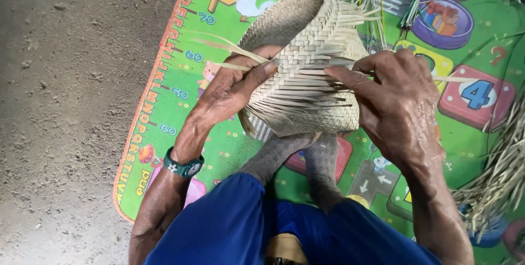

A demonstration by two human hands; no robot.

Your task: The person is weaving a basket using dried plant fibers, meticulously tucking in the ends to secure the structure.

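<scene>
Both hands' grip on woven basket [303,74], loose straw strips [495,183] right, colourful play mat [180,106] beneath

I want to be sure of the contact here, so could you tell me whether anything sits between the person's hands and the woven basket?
Nothing visible does. The left hand presses its thumb straight onto the woven basket, and the right hand pinches loose strips at its side. The basket rests against the feet, below both hands, above the play mat.

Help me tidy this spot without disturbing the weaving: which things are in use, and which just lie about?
In use:
left hand
right hand
half-woven pale straw basket
loose flat straw strip

Lying about:
colourful children's play mat
bundle of dry straw strands
green wristwatch
</scene>
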